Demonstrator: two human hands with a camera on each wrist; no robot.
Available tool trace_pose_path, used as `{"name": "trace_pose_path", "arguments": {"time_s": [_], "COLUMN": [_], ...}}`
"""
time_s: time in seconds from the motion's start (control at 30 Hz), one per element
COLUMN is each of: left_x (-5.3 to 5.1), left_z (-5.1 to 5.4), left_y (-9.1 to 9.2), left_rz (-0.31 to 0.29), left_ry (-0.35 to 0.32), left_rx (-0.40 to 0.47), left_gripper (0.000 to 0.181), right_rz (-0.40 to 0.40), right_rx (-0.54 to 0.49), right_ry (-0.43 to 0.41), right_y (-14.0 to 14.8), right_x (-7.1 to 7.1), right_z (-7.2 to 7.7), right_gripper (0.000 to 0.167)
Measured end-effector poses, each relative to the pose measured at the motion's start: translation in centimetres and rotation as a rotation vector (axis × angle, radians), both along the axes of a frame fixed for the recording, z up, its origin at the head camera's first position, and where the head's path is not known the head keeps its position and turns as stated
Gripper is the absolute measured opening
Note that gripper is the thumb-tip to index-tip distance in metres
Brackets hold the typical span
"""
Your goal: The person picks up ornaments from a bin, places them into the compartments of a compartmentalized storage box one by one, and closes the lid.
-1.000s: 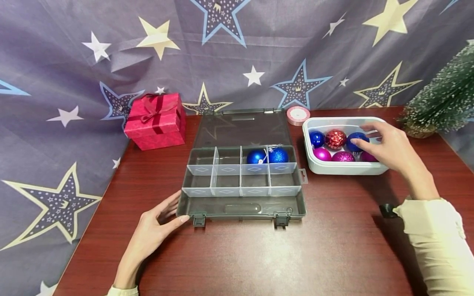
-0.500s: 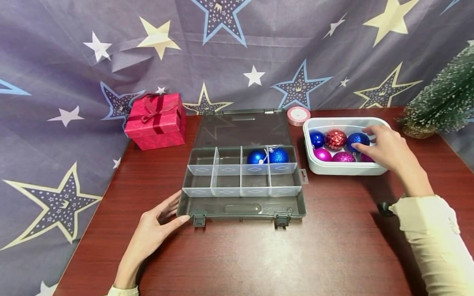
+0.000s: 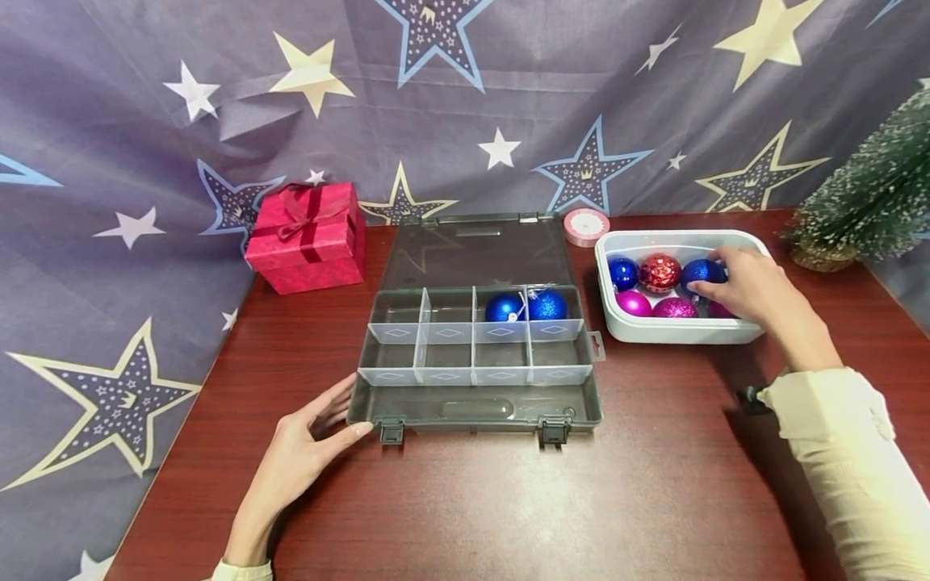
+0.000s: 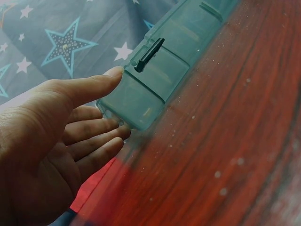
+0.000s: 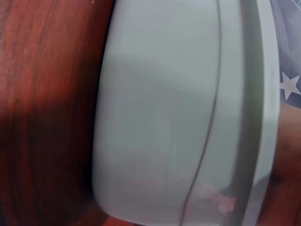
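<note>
Right of the organizer box [image 3: 475, 409], our right hand [image 3: 759, 294] has pinched a glittery blue bauble [image 3: 701, 273], seemingly secure; our left hand [image 3: 296, 453] lies straight-fingered.

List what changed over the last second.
The right hand moved slightly left, closing in on the blue glittery ball ornament inside the white plastic container; grip unclear. Unmoved: that ornament, plus the left hand beside the translucent grey plastic compartment box.

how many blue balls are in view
4: one blue ball and another in the divided box, back row; a third in the tub, left end; a fourth there, at the right hand, which may hide more.
</note>
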State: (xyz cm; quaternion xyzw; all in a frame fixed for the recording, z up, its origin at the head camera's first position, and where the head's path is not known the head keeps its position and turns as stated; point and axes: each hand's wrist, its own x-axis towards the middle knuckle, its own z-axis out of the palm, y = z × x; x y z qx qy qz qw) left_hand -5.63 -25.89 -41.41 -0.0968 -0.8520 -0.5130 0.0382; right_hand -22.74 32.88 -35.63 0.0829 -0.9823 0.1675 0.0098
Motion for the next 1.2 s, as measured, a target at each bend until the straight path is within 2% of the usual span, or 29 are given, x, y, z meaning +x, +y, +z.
{"name": "trace_pose_path", "arguments": {"time_s": [0.2, 0.5, 0.77, 1.2], "left_x": [-0.1, -0.1, 0.0, 0.0], "left_z": [-0.1, 0.0, 0.1, 0.0], "left_y": [-0.1, -0.1, -0.1, 0.0], "left_rz": [-0.010, -0.003, 0.005, -0.003], "left_ry": [-0.002, -0.009, -0.017, -0.007], "left_rx": [0.009, 0.004, -0.006, 0.000], "left_gripper": [0.064, 0.064, 0.064, 0.064], "right_rz": [0.014, 0.013, -0.009, 0.034], "right_rx": [0.024, 0.007, -0.005, -0.092], "right_ry": [0.009, 0.001, 0.002, 0.088], "right_y": [0.0, 0.2, 0.1, -0.5], "right_x": [-0.4, -0.4, 0.5, 1.8], "right_z": [-0.5, -0.5, 0.5, 1.4], "right_gripper": [0.053, 0.055, 0.055, 0.057]}}
